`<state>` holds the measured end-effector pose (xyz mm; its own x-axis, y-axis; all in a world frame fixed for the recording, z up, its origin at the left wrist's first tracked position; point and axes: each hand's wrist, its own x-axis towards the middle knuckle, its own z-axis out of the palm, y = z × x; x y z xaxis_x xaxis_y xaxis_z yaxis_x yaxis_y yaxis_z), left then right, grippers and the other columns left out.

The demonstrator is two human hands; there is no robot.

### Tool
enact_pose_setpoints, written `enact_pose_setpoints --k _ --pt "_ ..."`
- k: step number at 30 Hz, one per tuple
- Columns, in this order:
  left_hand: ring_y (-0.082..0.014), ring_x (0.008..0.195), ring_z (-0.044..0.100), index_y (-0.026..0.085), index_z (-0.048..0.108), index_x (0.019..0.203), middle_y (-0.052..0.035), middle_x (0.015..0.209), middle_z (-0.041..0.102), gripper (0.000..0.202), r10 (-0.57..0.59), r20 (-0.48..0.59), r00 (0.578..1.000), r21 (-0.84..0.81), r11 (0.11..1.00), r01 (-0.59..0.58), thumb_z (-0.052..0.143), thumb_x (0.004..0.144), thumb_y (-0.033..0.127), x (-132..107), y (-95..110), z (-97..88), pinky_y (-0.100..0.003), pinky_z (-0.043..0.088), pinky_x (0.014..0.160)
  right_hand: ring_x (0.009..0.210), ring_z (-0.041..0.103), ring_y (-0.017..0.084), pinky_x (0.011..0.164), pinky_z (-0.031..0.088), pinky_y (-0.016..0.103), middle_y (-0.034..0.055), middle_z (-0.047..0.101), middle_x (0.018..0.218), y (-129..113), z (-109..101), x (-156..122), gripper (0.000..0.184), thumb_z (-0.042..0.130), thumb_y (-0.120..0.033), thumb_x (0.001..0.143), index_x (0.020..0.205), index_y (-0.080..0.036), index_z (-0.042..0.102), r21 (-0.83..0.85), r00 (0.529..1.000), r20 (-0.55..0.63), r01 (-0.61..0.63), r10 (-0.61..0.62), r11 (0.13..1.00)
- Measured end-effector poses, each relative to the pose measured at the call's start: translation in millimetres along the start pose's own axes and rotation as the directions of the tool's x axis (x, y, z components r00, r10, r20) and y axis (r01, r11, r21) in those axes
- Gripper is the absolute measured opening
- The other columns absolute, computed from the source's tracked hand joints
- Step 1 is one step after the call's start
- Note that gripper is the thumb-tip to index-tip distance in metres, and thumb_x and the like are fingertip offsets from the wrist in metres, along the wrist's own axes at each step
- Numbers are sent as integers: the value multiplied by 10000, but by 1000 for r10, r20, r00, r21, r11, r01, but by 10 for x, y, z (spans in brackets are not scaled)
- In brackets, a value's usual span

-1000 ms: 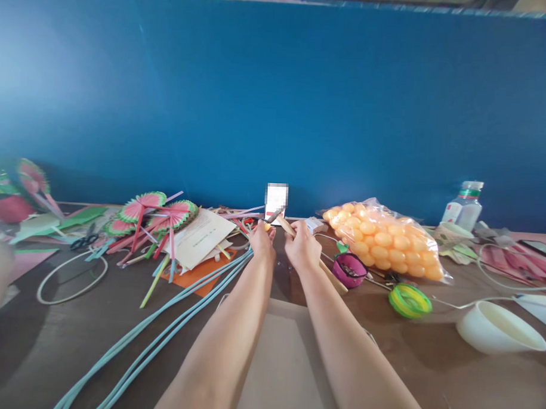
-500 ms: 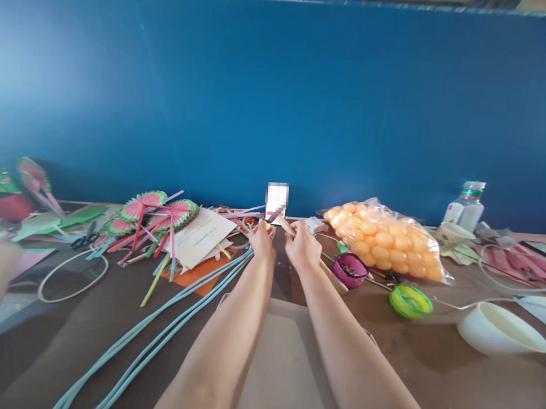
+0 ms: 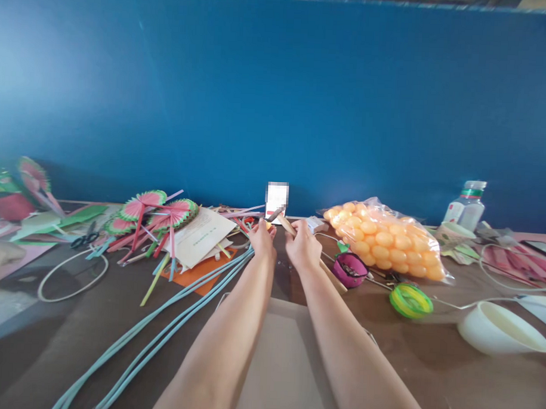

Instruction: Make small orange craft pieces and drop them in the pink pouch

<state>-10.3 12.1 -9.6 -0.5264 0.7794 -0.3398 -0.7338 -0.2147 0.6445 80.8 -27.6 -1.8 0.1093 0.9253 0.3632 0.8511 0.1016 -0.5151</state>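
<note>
My right hand (image 3: pixel 304 247) is closed round the wooden handle of a hammer (image 3: pixel 334 277), whose narrow dark head (image 3: pixel 275 215) lies across the far end. The handle's near end sticks out below my wrist. Just left of it, my left hand (image 3: pixel 263 237) is closed with its fingers together, right by the hammer head. A small orange bit (image 3: pixel 268 226) shows at those fingertips, too small to name. Pale blue tubes (image 3: pixel 217 274) run along the left forearm up to that hand. Behind both hands a white phone-like screen (image 3: pixel 277 198), partly pixelated, stands against the blue wall.
To the left lie watermelon-pattern paper fans (image 3: pixel 143 207), printed paper (image 3: pixel 202 238), scissors (image 3: pixel 86 237) and a white hoop (image 3: pixel 73 275). On the right are a bag of orange balls (image 3: pixel 388 241), a purple pouch (image 3: pixel 349 271), a green-yellow coil (image 3: pixel 410 300), a white cup (image 3: pixel 501 329) and a bottle (image 3: pixel 465 205).
Both my hands and the hammer stay nearly where they were. At the far left edge, another person's blurred arm has shifted left.
</note>
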Motion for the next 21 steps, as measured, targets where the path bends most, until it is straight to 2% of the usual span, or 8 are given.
enact_pose_setpoints --k 9,16,21 --pt "-76 574 580 142 543 800 -5 699 564 134 9 24 1000 12 1000 -9 603 887 224 -21 8 5 -200 503 599 944 639 223 748 423 316 48 690 1073 -5 -4 2 228 516 -286 909 1133 -249 535 41 997 -73 -33 36 999" --pt "-67 541 549 158 514 778 10 665 547 151 44 59 997 10 999 -44 613 878 213 -34 6 4 -193 489 585 896 647 221 744 417 312 36 695 1056 -16 -17 -13 220 516 -279 909 1124 -256 556 2 998 -58 30 -30 1000" --pt "-66 551 553 156 523 797 8 682 554 127 52 48 997 28 998 -53 610 878 203 -30 2 1 -186 480 575 943 639 220 769 421 310 50 685 1098 -23 -20 -15 243 503 -288 921 1156 -248 552 5 996 -93 12 -11 1000"
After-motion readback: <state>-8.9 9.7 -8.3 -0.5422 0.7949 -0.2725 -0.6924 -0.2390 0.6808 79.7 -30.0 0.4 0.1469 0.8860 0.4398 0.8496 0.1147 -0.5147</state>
